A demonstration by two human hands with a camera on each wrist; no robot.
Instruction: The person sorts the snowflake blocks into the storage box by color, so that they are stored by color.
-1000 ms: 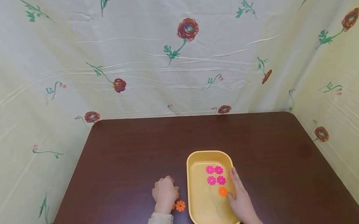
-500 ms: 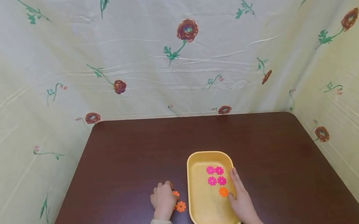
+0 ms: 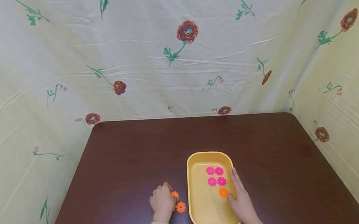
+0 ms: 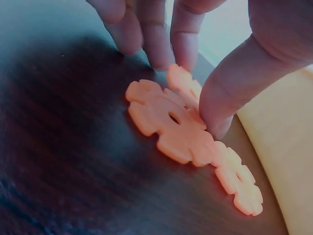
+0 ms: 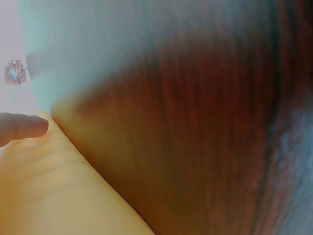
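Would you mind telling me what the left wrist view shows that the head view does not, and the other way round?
Only the left wrist view shows the detail: the left hand's fingertips touching the nearer orange disc, which overlaps others lying on the table.

Only the head view shows the whole yellow tray, the four pink discs and one orange disc inside it, the right hand resting on its right rim, and the flowered cloth behind.

Both show the left hand, orange discs beside it, the dark table and the tray's left wall.
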